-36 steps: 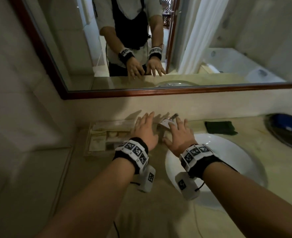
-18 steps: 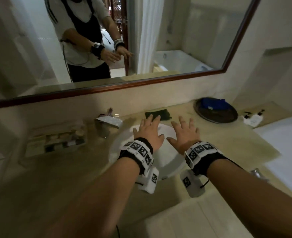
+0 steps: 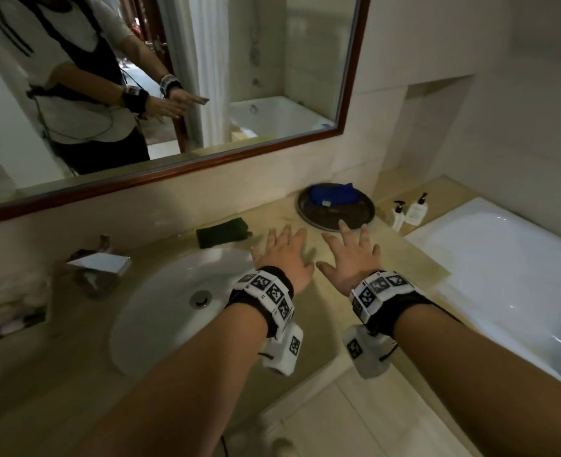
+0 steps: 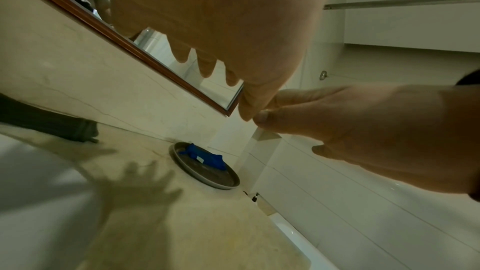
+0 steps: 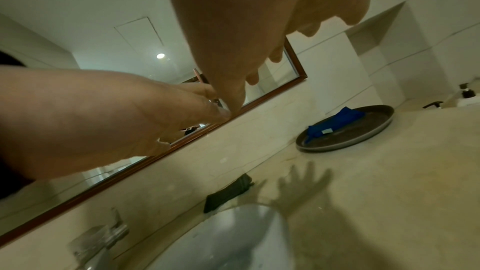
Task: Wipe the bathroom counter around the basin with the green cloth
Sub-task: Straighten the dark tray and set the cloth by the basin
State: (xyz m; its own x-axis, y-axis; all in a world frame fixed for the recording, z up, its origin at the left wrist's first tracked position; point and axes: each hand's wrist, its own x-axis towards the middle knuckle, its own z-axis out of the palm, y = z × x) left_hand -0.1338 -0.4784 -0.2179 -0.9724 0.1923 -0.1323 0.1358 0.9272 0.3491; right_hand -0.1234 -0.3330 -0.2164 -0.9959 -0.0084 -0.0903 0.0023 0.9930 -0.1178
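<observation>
A dark green cloth [image 3: 222, 232] lies folded on the beige counter [image 3: 401, 275] behind the white basin [image 3: 173, 301], near the wall. The cloth also shows in the left wrist view [image 4: 52, 126] and the right wrist view [image 5: 227, 195]. My left hand [image 3: 282, 252] hovers over the counter right of the basin, fingers spread and holding nothing. Beside it my right hand [image 3: 351, 255] hovers the same way, also holding nothing. Both hands are to the right of the cloth and apart from it; their shadows fall on the counter.
A dark round tray [image 3: 337, 219] with a blue cloth [image 3: 333, 194] sits at the back right. Two pump bottles [image 3: 409, 212] stand beside the white bathtub [image 3: 503, 275]. A chrome tap [image 3: 98, 262] and an amenities tray [image 3: 9, 311] are at the left. The mirror [image 3: 173, 94] hangs above.
The view has swung from the left end of the counter to the right. Both open hands moved from the tap, across the basin, to the counter right of it.
</observation>
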